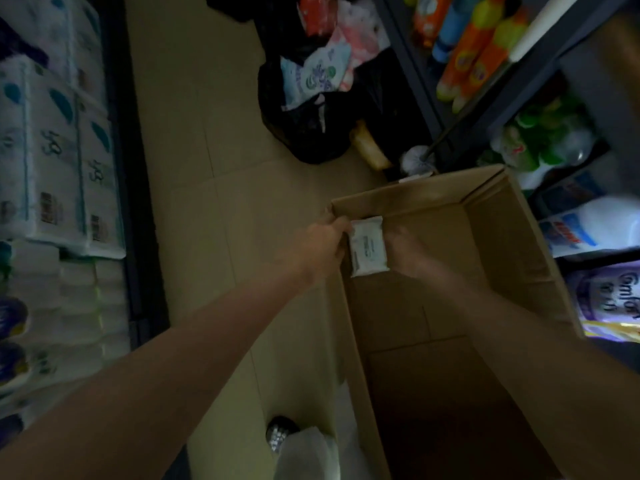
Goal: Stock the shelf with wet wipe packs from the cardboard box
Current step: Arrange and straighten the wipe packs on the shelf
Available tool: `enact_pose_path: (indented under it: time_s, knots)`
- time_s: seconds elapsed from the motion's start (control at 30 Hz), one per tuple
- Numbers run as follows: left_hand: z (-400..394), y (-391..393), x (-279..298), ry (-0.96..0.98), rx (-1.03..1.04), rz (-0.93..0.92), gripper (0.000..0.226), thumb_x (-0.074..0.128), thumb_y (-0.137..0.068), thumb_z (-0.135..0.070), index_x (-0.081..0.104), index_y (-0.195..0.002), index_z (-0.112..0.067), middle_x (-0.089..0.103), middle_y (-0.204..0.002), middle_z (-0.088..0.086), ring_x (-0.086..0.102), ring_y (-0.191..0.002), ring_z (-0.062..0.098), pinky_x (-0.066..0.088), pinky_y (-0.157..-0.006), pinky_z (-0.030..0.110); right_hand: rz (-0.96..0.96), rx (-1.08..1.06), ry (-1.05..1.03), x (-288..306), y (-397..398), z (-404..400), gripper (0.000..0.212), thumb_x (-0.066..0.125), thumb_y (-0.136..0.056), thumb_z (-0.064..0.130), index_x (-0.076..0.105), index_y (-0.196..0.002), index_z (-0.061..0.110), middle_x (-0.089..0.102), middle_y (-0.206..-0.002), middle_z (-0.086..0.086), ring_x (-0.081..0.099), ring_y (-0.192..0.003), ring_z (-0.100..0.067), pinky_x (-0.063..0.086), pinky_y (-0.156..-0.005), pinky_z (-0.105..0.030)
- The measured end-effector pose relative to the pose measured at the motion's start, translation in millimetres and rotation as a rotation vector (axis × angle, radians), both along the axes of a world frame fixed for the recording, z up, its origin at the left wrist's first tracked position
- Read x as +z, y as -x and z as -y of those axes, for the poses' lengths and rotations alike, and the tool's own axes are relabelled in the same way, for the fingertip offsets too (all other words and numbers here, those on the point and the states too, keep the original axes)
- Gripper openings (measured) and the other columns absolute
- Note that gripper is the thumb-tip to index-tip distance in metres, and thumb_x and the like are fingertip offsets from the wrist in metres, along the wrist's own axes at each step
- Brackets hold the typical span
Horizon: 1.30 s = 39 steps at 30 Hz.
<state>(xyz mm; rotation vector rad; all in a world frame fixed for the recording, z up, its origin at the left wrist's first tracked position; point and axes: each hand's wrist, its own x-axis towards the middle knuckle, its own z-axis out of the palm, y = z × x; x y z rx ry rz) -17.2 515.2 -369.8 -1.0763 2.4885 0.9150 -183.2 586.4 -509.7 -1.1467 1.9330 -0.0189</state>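
An open cardboard box point(485, 244) stands on the floor at lower right, its inside mostly bare brown bottom. Near its far left corner is a white wet wipe pack point(367, 247). My left hand point(320, 242) grips the pack's left edge at the box's left wall. My right hand point(405, 247) holds the pack's right side, fingers curled against it inside the box. The shelf on the left point(62, 168) carries white packs of tissue and wipes.
A black bag point(311, 126) with loose white and pink packs lies on the tiled floor ahead. Shelves on the right point(502, 81) hold orange and yellow bottles and detergent bags. A white bag point(304, 452) lies beside the box, near my feet.
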Motion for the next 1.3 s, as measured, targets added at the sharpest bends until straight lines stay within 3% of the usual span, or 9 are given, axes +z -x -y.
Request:
enact_pose_path:
  time_s: [0.17, 0.33, 0.5, 0.63, 0.73, 0.87, 0.93, 1.07, 1.3]
  knots:
    - [11.0, 32.7, -45.5, 0.185, -0.085, -0.095, 0.034, 0.047, -0.089, -0.008, 0.052, -0.122, -0.011, 0.053, -0.120, 0.010, 0.053, -0.106, 0.025, 0.042, -0.084, 0.033, 0.129, -0.291, -0.031, -49.7, 1.4, 8.2, 0.079, 0.076, -0.074, 0.022, 0.034, -0.139, 0.007, 0.047, -0.136, -0.013, 0.046, -0.125, -0.030, 0.040, -0.103, -0.040]
    - [9.8, 37.5, -74.4, 0.249, -0.176, -0.181, 0.027, 0.051, -0.083, -0.003, 0.059, -0.109, -0.005, 0.057, -0.107, 0.014, 0.056, -0.096, 0.031, 0.045, -0.080, 0.040, -0.165, -0.215, -0.021, -75.6, -27.8, 17.1, 0.096, 0.075, -0.070, 0.044, 0.022, -0.139, 0.004, 0.033, -0.136, -0.019, 0.033, -0.126, -0.035, 0.029, -0.104, -0.040]
    - [3.1, 36.6, -69.3, 0.250, -0.131, -0.193, 0.029, 0.049, -0.084, -0.004, 0.059, -0.110, -0.007, 0.056, -0.110, 0.014, 0.053, -0.099, 0.030, 0.043, -0.083, 0.037, 0.132, -0.419, -0.092, -49.2, -31.8, 22.1, 0.092, 0.081, -0.067, 0.016, 0.028, -0.140, 0.001, 0.041, -0.139, -0.016, 0.042, -0.128, -0.027, 0.039, -0.101, -0.029]
    - [0.5, 31.9, -35.9, 0.125, 0.039, -0.080, 0.041, 0.051, -0.087, -0.007, 0.047, -0.128, -0.011, 0.045, -0.128, 0.013, 0.049, -0.113, 0.027, 0.042, -0.089, 0.031, 0.488, -0.403, -0.138, 38.9, 9.8, 1.8, 0.053, 0.073, -0.077, 0.013, 0.052, -0.125, 0.007, 0.060, -0.122, -0.009, 0.060, -0.100, -0.021, 0.051, -0.077, -0.028]
    - [4.6, 26.6, 9.7, -0.069, 0.374, -0.080, 0.042, 0.050, -0.093, -0.020, 0.043, -0.132, -0.009, 0.047, -0.128, 0.013, 0.051, -0.115, 0.027, 0.042, -0.089, 0.030, 0.667, -0.191, -0.201, 123.2, 34.5, -3.3, 0.042, 0.069, -0.081, 0.008, 0.056, -0.120, 0.015, 0.066, -0.113, -0.005, 0.064, -0.098, -0.017, 0.055, -0.085, -0.031]
    - [12.6, -3.7, 97.8, -0.330, 0.556, -0.335, 0.026, 0.043, -0.098, -0.027, 0.059, -0.106, -0.008, 0.061, -0.091, 0.006, 0.061, -0.072, 0.004, 0.044, -0.061, 0.014, 0.688, -0.040, -0.102, 235.4, 19.1, 13.0, 0.030, 0.064, -0.084, 0.005, 0.057, -0.107, 0.023, 0.068, -0.101, 0.004, 0.065, -0.092, -0.009, 0.054, -0.083, -0.022]
    - [16.7, -35.9, 145.1, -0.354, 0.569, -0.492, 0.027, 0.046, -0.097, -0.022, 0.062, -0.107, -0.004, 0.063, -0.091, 0.008, 0.060, -0.071, 0.009, 0.048, -0.062, 0.014, 0.656, 0.018, -0.021, 283.2, -6.5, 22.5, 0.030, 0.064, -0.083, 0.006, 0.059, -0.107, 0.022, 0.069, -0.101, 0.004, 0.066, -0.092, -0.009, 0.056, -0.080, -0.022]
    - [15.2, -129.1, 243.0, -0.264, 0.512, -0.558, 0.022, 0.056, -0.092, -0.022, 0.067, -0.101, -0.005, 0.068, -0.087, 0.002, 0.062, -0.071, 0.006, 0.051, -0.062, 0.010, 0.628, 0.114, 0.111, 375.7, -82.8, 33.6, 0.035, 0.066, -0.083, 0.008, 0.057, -0.116, 0.014, 0.069, -0.106, 0.001, 0.067, -0.093, -0.011, 0.056, -0.078, -0.025]
    - [-13.6, -317.5, 429.3, 0.237, 0.551, -0.543, 0.012, 0.059, -0.090, -0.012, 0.062, -0.079, -0.009, 0.059, -0.070, 0.000, 0.055, -0.056, 0.000, 0.043, -0.054, 0.011, 0.699, 0.339, 0.391, 536.7, -255.4, 49.7, 0.016, 0.057, -0.090, 0.019, 0.064, -0.103, 0.014, 0.069, -0.088, 0.002, 0.063, -0.075, -0.008, 0.052, -0.064, -0.015]
